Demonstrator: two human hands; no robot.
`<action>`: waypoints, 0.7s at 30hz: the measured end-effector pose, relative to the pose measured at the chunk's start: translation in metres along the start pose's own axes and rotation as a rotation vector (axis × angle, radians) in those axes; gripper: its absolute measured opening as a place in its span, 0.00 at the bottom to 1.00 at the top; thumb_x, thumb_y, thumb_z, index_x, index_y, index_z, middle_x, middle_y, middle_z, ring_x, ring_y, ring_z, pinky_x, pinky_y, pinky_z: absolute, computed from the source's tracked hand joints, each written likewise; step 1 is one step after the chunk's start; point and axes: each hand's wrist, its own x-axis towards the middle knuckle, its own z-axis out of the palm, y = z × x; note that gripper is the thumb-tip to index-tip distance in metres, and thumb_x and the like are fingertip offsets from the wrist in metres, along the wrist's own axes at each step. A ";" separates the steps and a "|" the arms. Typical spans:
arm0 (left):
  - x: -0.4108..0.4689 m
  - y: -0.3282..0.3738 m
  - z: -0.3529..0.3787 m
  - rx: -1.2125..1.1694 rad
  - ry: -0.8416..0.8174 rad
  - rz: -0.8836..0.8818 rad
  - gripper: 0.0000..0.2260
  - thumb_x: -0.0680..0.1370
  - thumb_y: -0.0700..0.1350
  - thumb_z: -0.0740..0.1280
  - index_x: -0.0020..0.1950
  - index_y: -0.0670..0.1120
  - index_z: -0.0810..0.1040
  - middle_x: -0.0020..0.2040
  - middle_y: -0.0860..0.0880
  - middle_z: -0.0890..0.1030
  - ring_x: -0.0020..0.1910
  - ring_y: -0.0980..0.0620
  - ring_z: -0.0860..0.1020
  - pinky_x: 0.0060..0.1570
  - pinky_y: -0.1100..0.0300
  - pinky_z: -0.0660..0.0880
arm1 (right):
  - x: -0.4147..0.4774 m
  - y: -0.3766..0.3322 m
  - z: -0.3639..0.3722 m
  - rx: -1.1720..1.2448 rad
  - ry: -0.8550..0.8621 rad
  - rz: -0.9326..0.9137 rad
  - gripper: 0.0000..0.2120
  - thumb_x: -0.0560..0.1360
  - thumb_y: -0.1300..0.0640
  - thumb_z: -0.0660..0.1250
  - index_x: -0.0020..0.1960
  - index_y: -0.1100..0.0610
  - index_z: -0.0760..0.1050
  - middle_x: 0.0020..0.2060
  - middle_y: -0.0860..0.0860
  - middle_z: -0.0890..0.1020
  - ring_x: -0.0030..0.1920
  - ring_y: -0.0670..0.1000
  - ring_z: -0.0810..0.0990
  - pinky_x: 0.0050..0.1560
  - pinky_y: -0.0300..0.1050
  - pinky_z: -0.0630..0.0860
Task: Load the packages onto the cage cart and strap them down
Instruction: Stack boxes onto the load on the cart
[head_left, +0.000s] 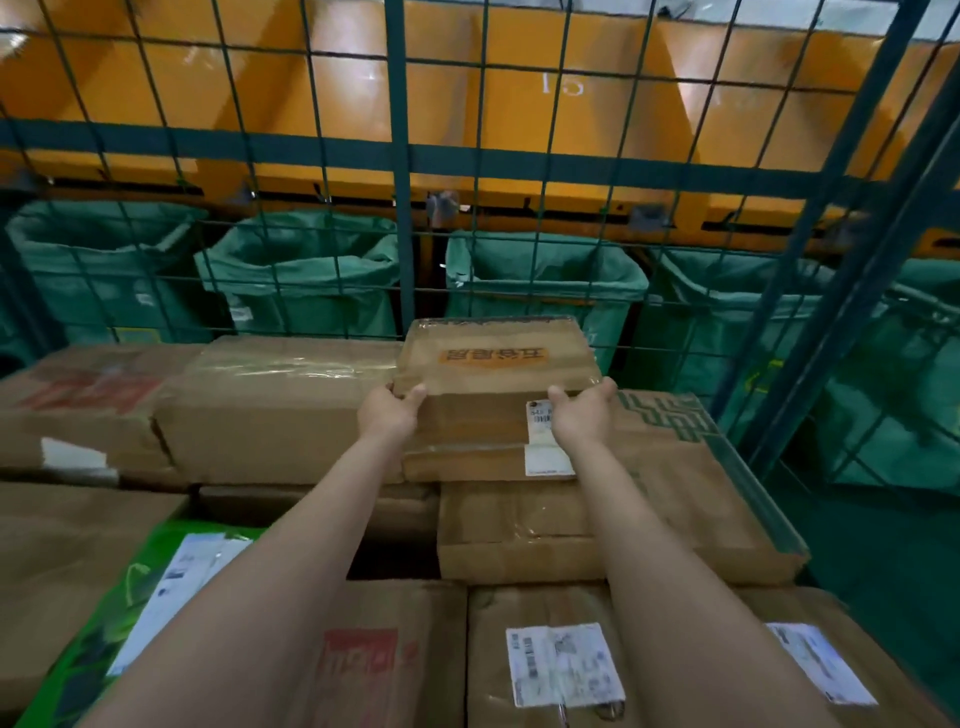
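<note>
The left hand (392, 413) is gripping the near left corner of the orange-labelled box (496, 358), thumb lying on the top face and the other fingers curling round the side, mostly hidden. The right hand (582, 415) is gripping the near right corner in the same way, so both hands are clamping the box between them, arms stretched well forward and about equally far out. The box is lying straight ahead of the hands, its long axis running side to side, parallel to the cage cart's back mesh (400, 156). Its far edge is sitting close to that mesh; whether it is touching cannot be told. The box is resting high on the stack, over the large flat carton (675, 493) and just beside the taped carton (280, 405) on its left. Judging from this, any remaining push would be going directly away from the person, toward the mesh. Beyond the wire, green sacks (545, 275) are hanging open under yellow chutes (571, 104).
</note>
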 end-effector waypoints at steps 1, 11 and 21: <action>0.001 0.001 0.000 0.034 -0.005 0.002 0.19 0.81 0.51 0.60 0.65 0.39 0.71 0.60 0.42 0.77 0.60 0.42 0.74 0.48 0.56 0.67 | 0.001 0.000 0.001 -0.027 0.000 -0.004 0.34 0.79 0.55 0.63 0.76 0.62 0.47 0.74 0.61 0.59 0.73 0.61 0.59 0.69 0.53 0.64; -0.025 0.011 -0.015 0.134 -0.041 0.025 0.24 0.81 0.50 0.59 0.74 0.40 0.62 0.69 0.42 0.71 0.66 0.42 0.70 0.62 0.51 0.69 | -0.044 -0.008 -0.015 -0.638 -0.009 -0.383 0.31 0.80 0.57 0.58 0.77 0.61 0.46 0.76 0.62 0.48 0.76 0.61 0.45 0.75 0.55 0.47; -0.112 0.008 -0.075 0.131 -0.030 0.191 0.17 0.80 0.39 0.61 0.69 0.43 0.67 0.66 0.44 0.73 0.62 0.45 0.73 0.59 0.54 0.71 | -0.136 -0.030 -0.015 -0.624 -0.268 -0.346 0.28 0.80 0.55 0.59 0.75 0.57 0.52 0.75 0.62 0.52 0.75 0.63 0.50 0.73 0.61 0.53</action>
